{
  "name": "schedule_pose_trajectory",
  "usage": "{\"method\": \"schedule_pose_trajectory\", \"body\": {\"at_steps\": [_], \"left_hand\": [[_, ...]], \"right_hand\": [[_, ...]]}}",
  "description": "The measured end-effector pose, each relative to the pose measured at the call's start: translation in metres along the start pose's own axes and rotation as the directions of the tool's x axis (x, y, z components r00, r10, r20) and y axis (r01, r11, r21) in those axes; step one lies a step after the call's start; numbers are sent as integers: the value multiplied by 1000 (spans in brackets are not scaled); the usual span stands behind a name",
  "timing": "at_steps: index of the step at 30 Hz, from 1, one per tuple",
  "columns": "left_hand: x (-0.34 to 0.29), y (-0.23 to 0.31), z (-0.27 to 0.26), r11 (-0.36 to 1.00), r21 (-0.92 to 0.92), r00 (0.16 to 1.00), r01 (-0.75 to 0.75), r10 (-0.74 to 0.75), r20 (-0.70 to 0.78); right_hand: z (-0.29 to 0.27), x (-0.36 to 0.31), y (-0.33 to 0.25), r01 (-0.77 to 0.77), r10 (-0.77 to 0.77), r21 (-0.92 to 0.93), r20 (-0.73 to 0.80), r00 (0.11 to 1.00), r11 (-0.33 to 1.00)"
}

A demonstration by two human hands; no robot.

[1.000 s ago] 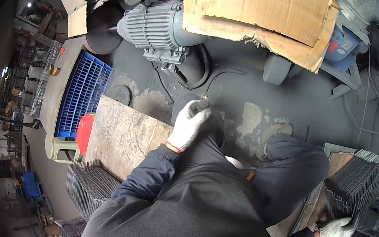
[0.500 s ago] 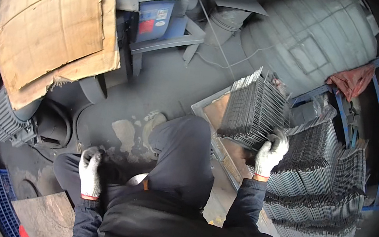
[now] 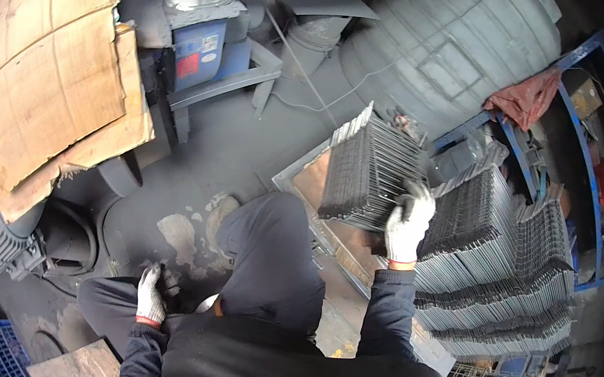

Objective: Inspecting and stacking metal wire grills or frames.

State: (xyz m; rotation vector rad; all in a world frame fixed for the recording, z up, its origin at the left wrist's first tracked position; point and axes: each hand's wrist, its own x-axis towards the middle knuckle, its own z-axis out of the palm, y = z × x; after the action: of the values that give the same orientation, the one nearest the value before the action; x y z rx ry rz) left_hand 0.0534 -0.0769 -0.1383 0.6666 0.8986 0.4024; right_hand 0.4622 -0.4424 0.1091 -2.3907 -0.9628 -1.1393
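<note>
Right hand (image 3: 409, 220) gripped the wire-grid bundle (image 3: 366, 168); left hand (image 3: 150, 294) rested closed on the floor (image 3: 238, 149).
We judged the bundle stiff and heavy, best held along its lower edge.

Both hands wear white knitted cloth gloves: the right hand (image 3: 408, 226) grips a bundle of dark matt metal wire grids (image 3: 366, 168), the left hand (image 3: 150, 294) rests on rough, stained concrete floor (image 3: 179, 237). At ten o'clock lies creased brown cardboard (image 3: 47, 76).
</note>
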Motion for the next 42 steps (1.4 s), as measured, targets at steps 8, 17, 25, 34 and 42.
{"method": "schedule_pose_trajectory", "body": {"at_steps": [8,17,25,34,42], "left_hand": [[5,-11,-18,991,-43,992,130,-130,5],[13,-12,-12,992,-30,990,123,-120,72],[0,-1,-34,994,-79,989,82,-72,131],[-136,94,31,677,681,926,-277,377,2],[-339,110,30,145,987,365,63,918,-158]], "right_hand": [[5,-19,6,-75,64,108,101,993,991],[-19,-10,-2,-80,69,57,171,983,995],[2,-3,-181,3,79,661,-94,992,751],[93,-39,-373,-8,-872,929,350,343,370],[187,-153,-380,174,-881,863,466,84,474]]}}
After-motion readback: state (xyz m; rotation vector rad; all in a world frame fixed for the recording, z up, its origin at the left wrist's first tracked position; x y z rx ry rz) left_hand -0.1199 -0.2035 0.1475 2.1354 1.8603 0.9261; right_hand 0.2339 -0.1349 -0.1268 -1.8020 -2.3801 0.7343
